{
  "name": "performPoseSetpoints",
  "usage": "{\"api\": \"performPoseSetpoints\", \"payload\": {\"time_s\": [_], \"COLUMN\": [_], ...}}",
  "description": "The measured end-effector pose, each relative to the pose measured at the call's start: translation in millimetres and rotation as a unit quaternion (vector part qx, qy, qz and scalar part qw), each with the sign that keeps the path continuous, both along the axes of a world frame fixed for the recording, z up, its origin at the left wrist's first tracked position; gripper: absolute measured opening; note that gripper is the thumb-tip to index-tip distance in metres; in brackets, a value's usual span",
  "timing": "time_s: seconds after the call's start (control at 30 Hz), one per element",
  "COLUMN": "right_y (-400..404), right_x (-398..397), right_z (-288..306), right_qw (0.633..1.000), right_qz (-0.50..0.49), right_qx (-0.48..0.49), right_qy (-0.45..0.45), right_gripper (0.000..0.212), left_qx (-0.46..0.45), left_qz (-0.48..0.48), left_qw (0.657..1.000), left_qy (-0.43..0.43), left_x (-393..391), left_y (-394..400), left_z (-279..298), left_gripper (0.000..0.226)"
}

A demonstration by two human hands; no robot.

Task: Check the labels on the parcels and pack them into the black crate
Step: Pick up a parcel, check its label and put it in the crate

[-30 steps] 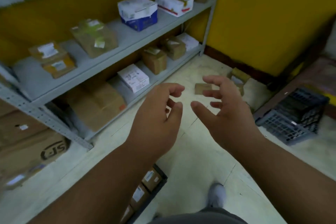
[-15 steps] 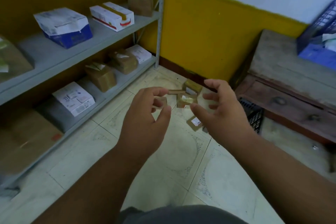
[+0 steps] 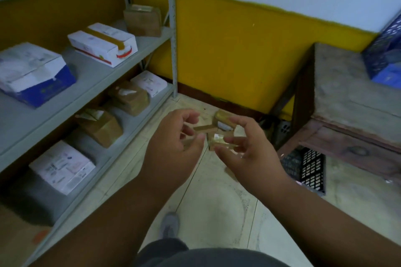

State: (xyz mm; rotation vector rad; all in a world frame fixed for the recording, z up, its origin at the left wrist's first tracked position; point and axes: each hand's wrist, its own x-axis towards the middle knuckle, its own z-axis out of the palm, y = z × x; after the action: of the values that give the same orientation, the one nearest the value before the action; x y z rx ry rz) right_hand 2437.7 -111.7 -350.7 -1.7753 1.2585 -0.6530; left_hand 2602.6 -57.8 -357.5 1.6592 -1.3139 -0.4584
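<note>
A: Shelving L side now: blue-and-white box (image 3: 32,73) and white box w/ tape strip (image 3: 103,43) on upper shelf (image 3: 104,76), brown carton (image 3: 142,19) at far end. View has swung right vs a sec ago; the flat parcels at the shelf's near end have dropped out of frame.

B: Lower shelf?

A: White labelled parcel (image 3: 63,166) nearest, two brown taped cartons (image 3: 99,125) and (image 3: 129,97) behind it, another white one (image 3: 149,82) at the far end. None touched.

B: Hands?

A: Left hand (image 3: 173,147) and right hand (image 3: 251,149) both raised mid-frame, close together but not touching. Fingers on each loosely curled and apart, holding nothing. Same pose as before, only further fwd.

B: What are they heading for?

A: Judging by line of reach, the small brown parcels (image 3: 219,136) heaped on the floor by the yellow wall. They sit right behind the hands in view now; earlier they were smaller, further off. Labels too blurred to read.

B: Crate?

A: Black crate (image 3: 310,169) on floor at R, partly under the wooden bench (image 3: 347,97), near the heap. Looks like it lies tipped on its side, can't be sure. Blue crate (image 3: 388,50) on top of bench.

B: Meaning?

A: Approach nearly done, I'd say. Next step is a pickup from the heap and a label chk. Short carry to crate after.
</note>
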Motion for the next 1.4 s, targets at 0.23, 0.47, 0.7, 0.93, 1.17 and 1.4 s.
{"api": "performPoseSetpoints", "payload": {"time_s": [0.23, 0.47, 0.7, 0.93, 1.17, 1.4], "right_y": [-93.4, -187.3, -336.1, -482.1, -540.3, -558.7], "right_x": [62.4, 70.9, 98.3, 139.8, 172.1, 220.7], "right_z": [0.9, -33.7, -75.9, -60.5, -87.0, -134.1], "right_qw": [0.998, 0.989, 0.984, 0.987, 0.976, 0.951], "right_qz": [-0.064, -0.12, -0.106, -0.074, -0.135, -0.26], "right_qx": [0.014, 0.088, 0.141, 0.143, 0.168, 0.156], "right_qy": [-0.001, -0.015, 0.003, 0.01, -0.034, -0.06], "right_gripper": [0.064, 0.055, 0.064, 0.057, 0.05, 0.049], "left_qx": [0.025, 0.106, 0.181, 0.239, 0.278, 0.265], "left_qz": [-0.07, -0.111, -0.125, -0.132, -0.194, -0.28], "left_qw": [0.997, 0.988, 0.974, 0.958, 0.935, 0.917], "left_qy": [-0.011, 0.019, -0.049, -0.082, -0.106, -0.102], "left_x": [77.7, 83.2, 105.3, 136.8, 189.7, 236.3], "left_y": [-136.1, -241.9, -357.6, -447.7, -524.2, -608.7], "left_z": [7.0, -41.1, -44.6, -47.9, -63.3, -101.7], "left_gripper": [0.039, 0.048, 0.046, 0.038, 0.046, 0.047]}}
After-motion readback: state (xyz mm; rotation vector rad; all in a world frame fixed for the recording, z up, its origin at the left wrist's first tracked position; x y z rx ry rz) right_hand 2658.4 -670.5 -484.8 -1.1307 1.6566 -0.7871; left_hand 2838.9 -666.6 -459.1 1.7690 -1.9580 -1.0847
